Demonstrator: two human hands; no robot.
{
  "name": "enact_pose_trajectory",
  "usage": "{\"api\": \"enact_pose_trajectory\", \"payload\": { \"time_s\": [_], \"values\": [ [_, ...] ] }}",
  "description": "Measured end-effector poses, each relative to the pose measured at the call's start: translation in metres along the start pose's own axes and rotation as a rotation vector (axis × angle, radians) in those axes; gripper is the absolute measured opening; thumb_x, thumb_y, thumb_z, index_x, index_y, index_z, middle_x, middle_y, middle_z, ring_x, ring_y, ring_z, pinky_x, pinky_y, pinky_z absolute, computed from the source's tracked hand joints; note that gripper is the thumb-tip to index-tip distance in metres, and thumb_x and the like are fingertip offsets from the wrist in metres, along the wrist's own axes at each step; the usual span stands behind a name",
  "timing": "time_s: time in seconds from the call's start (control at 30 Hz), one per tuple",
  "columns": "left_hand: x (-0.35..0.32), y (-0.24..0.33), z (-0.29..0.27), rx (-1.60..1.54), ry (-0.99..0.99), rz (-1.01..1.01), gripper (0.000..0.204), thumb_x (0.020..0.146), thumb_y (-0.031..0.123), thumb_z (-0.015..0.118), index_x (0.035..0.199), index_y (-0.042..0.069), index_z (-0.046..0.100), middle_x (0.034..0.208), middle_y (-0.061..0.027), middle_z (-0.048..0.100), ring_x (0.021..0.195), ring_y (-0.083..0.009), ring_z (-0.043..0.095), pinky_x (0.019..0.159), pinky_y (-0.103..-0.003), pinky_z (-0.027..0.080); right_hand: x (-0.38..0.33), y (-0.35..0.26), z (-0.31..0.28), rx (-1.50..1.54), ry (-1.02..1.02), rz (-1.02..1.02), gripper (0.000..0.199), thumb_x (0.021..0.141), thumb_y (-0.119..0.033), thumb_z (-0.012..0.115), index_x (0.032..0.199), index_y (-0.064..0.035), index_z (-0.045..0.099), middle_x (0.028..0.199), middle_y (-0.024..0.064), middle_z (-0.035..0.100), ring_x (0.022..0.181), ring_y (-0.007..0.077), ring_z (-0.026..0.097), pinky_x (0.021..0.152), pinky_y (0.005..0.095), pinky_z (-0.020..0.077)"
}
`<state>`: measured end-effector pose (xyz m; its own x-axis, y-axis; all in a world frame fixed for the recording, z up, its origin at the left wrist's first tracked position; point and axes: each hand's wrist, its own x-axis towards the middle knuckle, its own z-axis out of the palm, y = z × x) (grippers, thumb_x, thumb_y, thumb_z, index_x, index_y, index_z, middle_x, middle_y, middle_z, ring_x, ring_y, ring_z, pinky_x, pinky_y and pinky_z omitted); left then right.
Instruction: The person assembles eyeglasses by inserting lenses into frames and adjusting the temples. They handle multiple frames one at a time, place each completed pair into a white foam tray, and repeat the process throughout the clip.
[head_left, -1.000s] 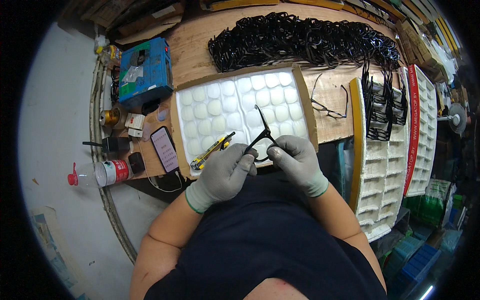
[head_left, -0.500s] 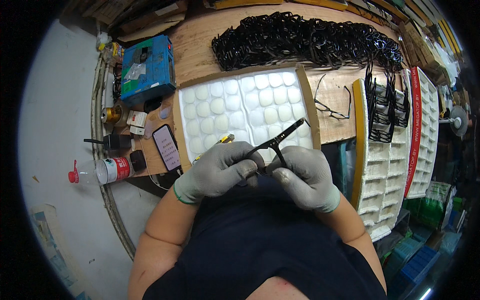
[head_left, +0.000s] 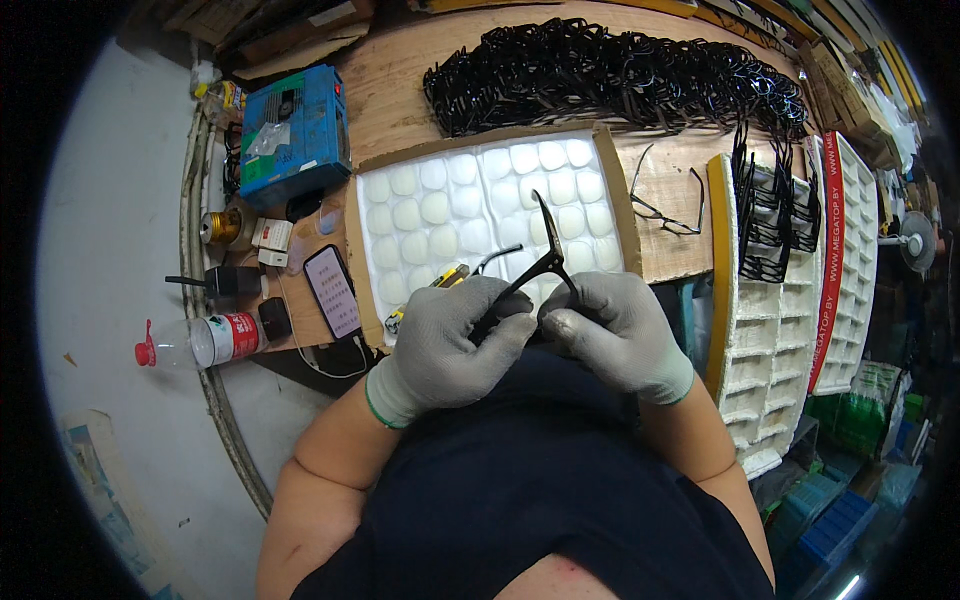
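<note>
A black eyeglass frame [head_left: 549, 262] is held between my two grey-gloved hands, above the near edge of a shallow cardboard box [head_left: 622, 205]. My left hand [head_left: 445, 348] is closed on one side of the frame, thumb on top. With thumb and fingers, my right hand [head_left: 622, 335] pinches the other side. The temples stick out away from me, over the box. Gloves cover much of the rims, so I cannot tell whether lenses sit in them. Rows of pale, rounded lenses [head_left: 434, 208] lie in the box. Beside my left hand is a yellow utility knife [head_left: 452, 276].
A long heap of black eyeglass frames [head_left: 600, 80] lies at the back. Another pair of glasses [head_left: 665, 215] rests right of the box. White compartment trays [head_left: 760, 370] stand at right, frames on one. At left are a phone [head_left: 332, 292], a blue machine [head_left: 295, 135] and a plastic bottle [head_left: 215, 342].
The eyeglass frame has turned in my hands: one temple swung from pointing right to pointing straight away, and the other now shows at left. Both hands still grip it.
</note>
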<state>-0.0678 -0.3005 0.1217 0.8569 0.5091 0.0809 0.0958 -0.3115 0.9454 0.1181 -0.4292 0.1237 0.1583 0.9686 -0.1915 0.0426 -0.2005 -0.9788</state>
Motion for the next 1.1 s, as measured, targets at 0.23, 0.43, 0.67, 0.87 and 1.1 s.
{"api": "enact_pose_trajectory", "payload": {
  "time_s": [0.23, 0.43, 0.67, 0.87, 1.1],
  "values": [
    [-0.001, 0.004, 0.017, 0.224, 0.228, 0.088, 0.010, 0.087, 0.007, 0.072, 0.085, -0.001, 0.066, 0.062, -0.0120, 0.063, 0.050, -0.0206, 0.064, 0.048, -0.031, 0.048, 0.015, 0.021, 0.007, 0.181, -0.023, 0.047, 0.026, 0.098, -0.022, 0.063, 0.092, 0.0030, 0.069, 0.073, 0.0028, 0.064, 0.067, 0.0079, 0.054, 0.060, 0.0264, 0.0447],
    [0.008, -0.010, 0.004, 0.312, 0.170, 0.091, 0.011, 0.091, 0.010, 0.070, 0.093, -0.001, 0.066, 0.063, -0.0124, 0.066, 0.053, -0.0196, 0.067, 0.050, -0.030, 0.049, 0.026, 0.024, 0.016, 0.091, 0.168, 0.040, 0.023, 0.094, -0.019, 0.072, 0.094, 0.0038, 0.069, 0.072, 0.0030, 0.065, 0.067, 0.0079, 0.057, 0.062, 0.0253, 0.0486],
    [-0.004, -0.012, -0.003, 0.528, -0.424, -0.057, 0.029, 0.091, 0.037, 0.069, 0.094, 0.008, 0.069, 0.068, -0.0132, 0.068, 0.059, -0.0325, 0.069, 0.058, -0.042, 0.055, 0.002, 0.038, -0.028, -0.715, 0.074, -0.385, 0.090, 0.071, -0.028, 0.093, 0.141, -0.0004, 0.044, 0.127, 0.0201, 0.056, 0.119, 0.0326, 0.057, 0.102, 0.0448, 0.0490],
    [0.055, -0.125, -0.035, 0.200, 0.174, -0.391, 0.034, 0.097, 0.030, 0.065, 0.115, 0.002, 0.070, 0.094, -0.0167, 0.075, 0.089, -0.0296, 0.073, 0.080, -0.038, 0.056, 0.006, 0.043, -0.014, -0.440, -0.237, -0.215, 0.027, 0.081, -0.010, 0.072, 0.103, 0.0027, 0.067, 0.087, 0.0204, 0.064, 0.087, 0.0357, 0.067, 0.097, 0.0455, 0.0503],
    [0.083, -0.230, -0.074, 0.842, 0.380, -0.651, 0.055, 0.087, 0.035, 0.074, 0.129, 0.002, 0.058, 0.122, -0.0248, 0.063, 0.117, -0.0390, 0.062, 0.100, -0.046, 0.050, 0.006, 0.022, 0.022, 0.099, -0.062, 0.099, 0.056, 0.090, -0.001, 0.054, 0.143, 0.0111, 0.041, 0.114, 0.0253, 0.069, 0.106, 0.0268, 0.069, 0.097, 0.0348, 0.0509]
  ]
}}
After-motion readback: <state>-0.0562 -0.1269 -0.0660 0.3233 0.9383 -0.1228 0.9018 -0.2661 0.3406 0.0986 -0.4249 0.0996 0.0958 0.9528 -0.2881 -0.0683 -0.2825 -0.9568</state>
